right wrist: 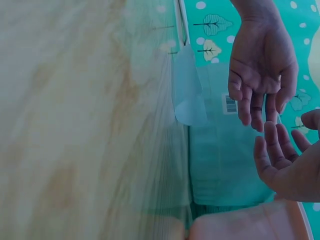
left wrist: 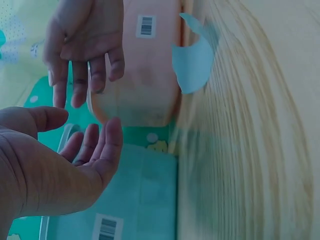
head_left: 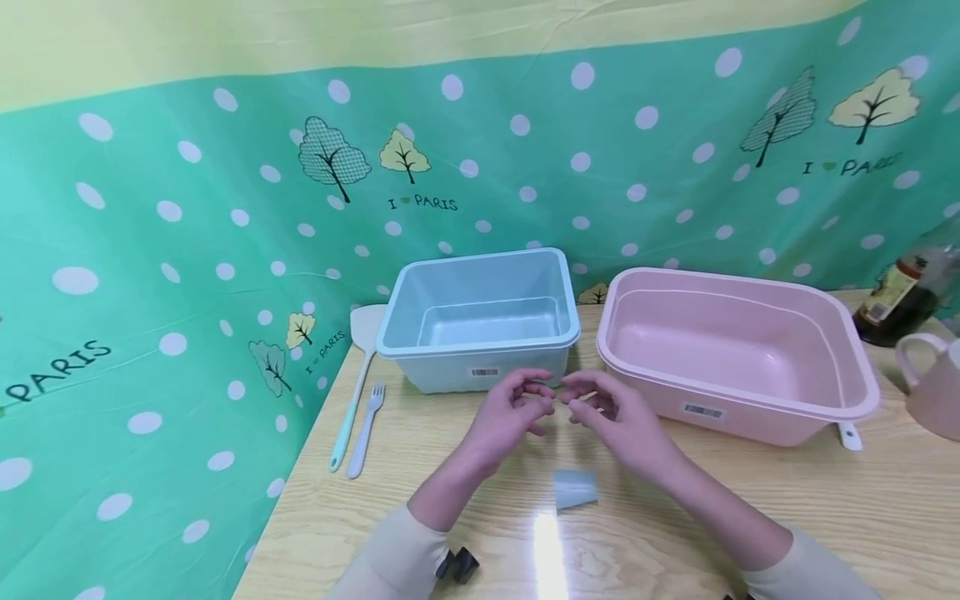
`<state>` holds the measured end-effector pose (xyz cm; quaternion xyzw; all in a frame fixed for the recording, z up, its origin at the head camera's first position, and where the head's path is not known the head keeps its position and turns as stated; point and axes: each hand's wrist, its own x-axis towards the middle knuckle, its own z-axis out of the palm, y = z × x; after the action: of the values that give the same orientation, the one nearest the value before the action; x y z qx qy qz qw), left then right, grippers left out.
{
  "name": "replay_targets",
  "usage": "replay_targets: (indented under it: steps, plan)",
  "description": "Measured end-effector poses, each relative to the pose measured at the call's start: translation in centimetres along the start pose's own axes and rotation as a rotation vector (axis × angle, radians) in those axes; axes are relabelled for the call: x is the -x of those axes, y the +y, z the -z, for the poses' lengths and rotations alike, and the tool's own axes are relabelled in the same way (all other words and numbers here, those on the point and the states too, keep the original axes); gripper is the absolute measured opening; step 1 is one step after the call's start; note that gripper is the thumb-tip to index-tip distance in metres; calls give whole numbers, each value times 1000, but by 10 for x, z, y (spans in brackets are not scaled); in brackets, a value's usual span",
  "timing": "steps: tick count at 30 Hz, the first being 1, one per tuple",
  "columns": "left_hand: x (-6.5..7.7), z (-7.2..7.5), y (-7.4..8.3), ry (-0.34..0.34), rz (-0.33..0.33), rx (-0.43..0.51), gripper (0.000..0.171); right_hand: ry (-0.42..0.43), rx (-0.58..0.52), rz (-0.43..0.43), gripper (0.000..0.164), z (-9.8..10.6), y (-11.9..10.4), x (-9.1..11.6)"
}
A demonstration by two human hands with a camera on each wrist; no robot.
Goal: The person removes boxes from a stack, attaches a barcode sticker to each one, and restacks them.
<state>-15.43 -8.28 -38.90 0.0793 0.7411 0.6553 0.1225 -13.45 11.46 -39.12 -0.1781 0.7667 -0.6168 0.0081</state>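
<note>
My left hand (head_left: 516, 417) hovers over the table in front of the blue tub (head_left: 480, 367), palm turned inward and fingers loosely bent. Facing it, my right hand (head_left: 618, 417) is held the same way, near the left front corner of the pink tub (head_left: 738, 408). The fingertips of the two hands come close to each other, and neither hand holds anything. On the table below them is a small light blue piece (head_left: 575, 488), its kind unclear. From the side, this curved blue piece (left wrist: 195, 65) stands up off the wood like a bent sheet.
Left of the blue tub lie a turner with a pale green handle (head_left: 347, 425) and a light blue fork (head_left: 366, 433). A dark sauce bottle (head_left: 896, 300) and a pink mug (head_left: 933, 387) stand at far right. A white handle end (head_left: 849, 436) shows beside the pink tub.
</note>
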Motion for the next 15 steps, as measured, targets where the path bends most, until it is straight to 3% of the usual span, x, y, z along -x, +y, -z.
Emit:
replay_targets:
  steps: [15]
  plan:
    - [-9,-30,9,-61,-71,55,58,116,88,98,25,42,3,30]
